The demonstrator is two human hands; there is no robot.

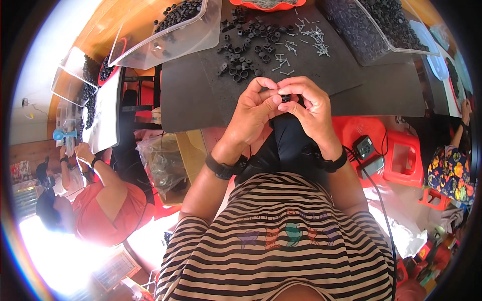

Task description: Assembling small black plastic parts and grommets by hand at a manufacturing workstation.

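Just off the near edge of the dark table (186, 95), my two hands meet fingertip to fingertip. Between them is a small black round plastic part (285, 98). My right hand (312, 103) pinches it with thumb and fingers. The thumb and forefinger of my left hand (253, 108) press against its left side. Fingers cover much of the part, so its full shape is hidden. Past my hands lie a loose spread of black plastic caps and rings (246, 47) and, to their right, a scatter of thin metal screws (315, 37).
Clear bins of black parts stand at the far left (175, 50) and far right (374, 52); a red bowl (266, 5) sits between. A cardboard box (192, 150) and red stools (401, 158) are below the table. Other people work at left (110, 205) and right (452, 170).
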